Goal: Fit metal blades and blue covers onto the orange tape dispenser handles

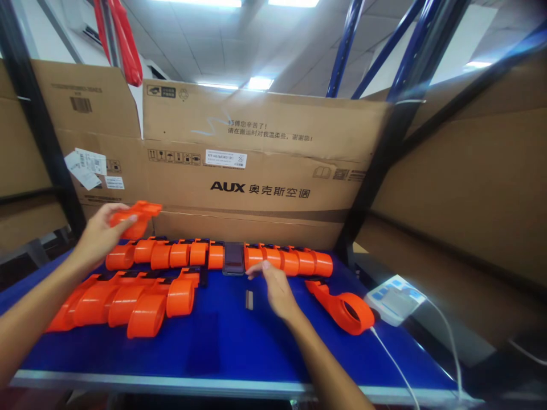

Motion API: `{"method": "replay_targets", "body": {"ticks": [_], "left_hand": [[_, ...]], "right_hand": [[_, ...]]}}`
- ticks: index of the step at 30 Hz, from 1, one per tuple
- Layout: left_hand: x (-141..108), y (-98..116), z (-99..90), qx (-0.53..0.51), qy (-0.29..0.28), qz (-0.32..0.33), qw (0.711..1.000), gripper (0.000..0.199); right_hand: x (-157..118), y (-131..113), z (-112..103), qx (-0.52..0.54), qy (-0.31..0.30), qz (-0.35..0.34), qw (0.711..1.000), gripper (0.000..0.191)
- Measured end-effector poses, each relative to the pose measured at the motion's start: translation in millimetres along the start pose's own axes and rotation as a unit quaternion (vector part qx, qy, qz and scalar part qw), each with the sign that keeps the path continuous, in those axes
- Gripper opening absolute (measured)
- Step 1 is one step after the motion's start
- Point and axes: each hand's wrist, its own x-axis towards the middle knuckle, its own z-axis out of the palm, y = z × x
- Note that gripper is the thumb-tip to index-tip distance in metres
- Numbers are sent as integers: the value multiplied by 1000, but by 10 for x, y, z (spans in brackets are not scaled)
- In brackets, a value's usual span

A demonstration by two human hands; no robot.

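Note:
My left hand (100,233) is closed around an orange plastic ring-shaped holder (139,219), lifted above the left end of the back row. Near the middle of the table, my right hand (277,287) hovers with its fingers partly bent and apart, and nothing shows in it. Just beyond its fingertips stand a dark flat rectangular case (233,259) and the right half of a row of orange ring holders (290,262). A small grey-brown strip (249,300) lies on the blue table left of that hand. More orange ring holders (123,302) are grouped at the front left.
A single orange holder (352,313) lies at the right, beside a white device (395,299) with white cables. Behind the blue table (239,347) stands a large cardboard panel (265,165). Dark metal posts (376,165) rise at both sides.

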Motion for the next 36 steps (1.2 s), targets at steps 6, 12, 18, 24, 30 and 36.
{"method": "replay_targets", "body": {"ticks": [6, 12, 18, 24, 30, 36], "left_hand": [[-792, 690, 1172, -117, -114, -4, 987, 35], [-1411, 851, 1795, -229, -248, -50, 940, 33], [-1548, 777, 2063, -333, -319, -128, 878, 56], [-1491, 640, 2187, -225, -250, -92, 937, 60], [-1462, 577, 2325, -359, -280, -238, 858, 48], [-1485, 454, 2306, -359, -212, -260, 871, 35]], "right_hand": [[58, 69, 17, 43, 3, 45, 998, 53], [100, 151, -34, 117, 59, 140, 982, 51], [108, 197, -179, 90, 110, 171, 975, 27], [98, 185, -245, 53, 141, 182, 972, 14], [84, 176, -172, 85, 91, 163, 979, 18], [53, 141, -189, -35, -20, 90, 995, 34]]}}
